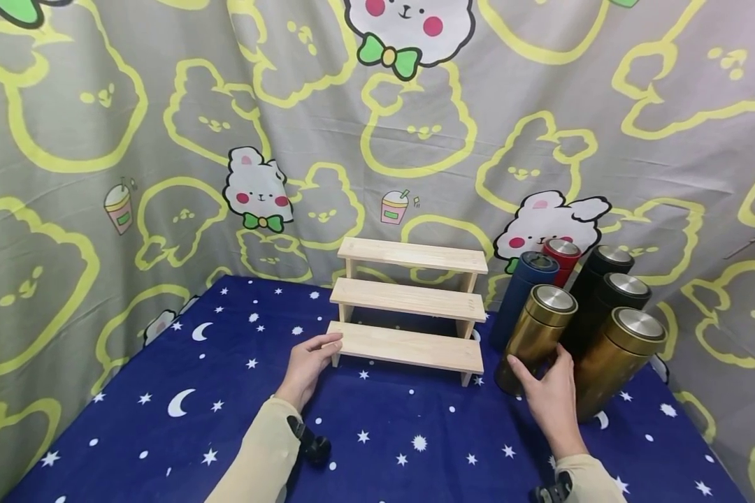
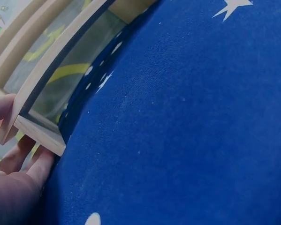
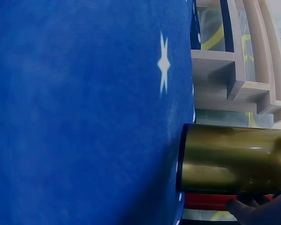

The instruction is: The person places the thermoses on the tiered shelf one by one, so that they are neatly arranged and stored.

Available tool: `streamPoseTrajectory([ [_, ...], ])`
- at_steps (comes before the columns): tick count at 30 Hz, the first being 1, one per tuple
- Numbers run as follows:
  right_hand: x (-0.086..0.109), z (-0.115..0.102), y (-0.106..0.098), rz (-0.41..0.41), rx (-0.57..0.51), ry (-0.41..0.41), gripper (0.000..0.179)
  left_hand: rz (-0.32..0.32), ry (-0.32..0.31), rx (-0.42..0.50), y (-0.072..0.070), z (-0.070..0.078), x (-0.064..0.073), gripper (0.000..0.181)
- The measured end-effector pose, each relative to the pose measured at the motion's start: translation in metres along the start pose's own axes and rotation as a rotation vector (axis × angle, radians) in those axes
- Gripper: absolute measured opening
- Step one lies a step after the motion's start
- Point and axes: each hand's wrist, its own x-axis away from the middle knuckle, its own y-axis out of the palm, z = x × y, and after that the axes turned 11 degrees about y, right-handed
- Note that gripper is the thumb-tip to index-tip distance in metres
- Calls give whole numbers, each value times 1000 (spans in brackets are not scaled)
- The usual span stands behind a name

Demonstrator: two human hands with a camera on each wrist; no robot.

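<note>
A three-step wooden display rack (image 1: 409, 347) stands at the middle of the table. My left hand (image 1: 310, 370) grips the left end of its lowest step; in the left wrist view the thumb lies over the board and the other fingers (image 2: 39, 166) are beside the leg. My right hand (image 1: 550, 395) holds a gold thermos (image 1: 535, 335) with a silver lid, thumb on its left side and fingers on its right. In the right wrist view the thermos (image 3: 229, 159) has its base close to the cloth, and fingertips (image 3: 243, 208) show along its side.
Around the held thermos stand a second gold thermos (image 1: 619, 360), a blue one (image 1: 519, 297), a red one (image 1: 566, 262) and two black ones (image 1: 604, 300). A blue star-and-moon cloth (image 1: 195, 370) covers the table. Patterned grey curtain (image 1: 327, 133) hangs behind.
</note>
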Motion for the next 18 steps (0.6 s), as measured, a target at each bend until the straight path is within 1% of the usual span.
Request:
streamPoseTrajectory([
  [6, -3, 2, 0, -1, 0, 13, 83, 5, -7, -4, 0, 0, 0, 27],
  [12, -4, 0, -4, -34, -24, 54, 84, 0, 2, 4, 0, -1, 1, 27],
  [15, -4, 0, -6, -36, -40, 74, 84, -11, 8, 2, 0, 0, 2, 28],
  [18, -3, -1, -7, -37, -51, 76, 82, -15, 11, -3, -1, 1, 2, 28],
])
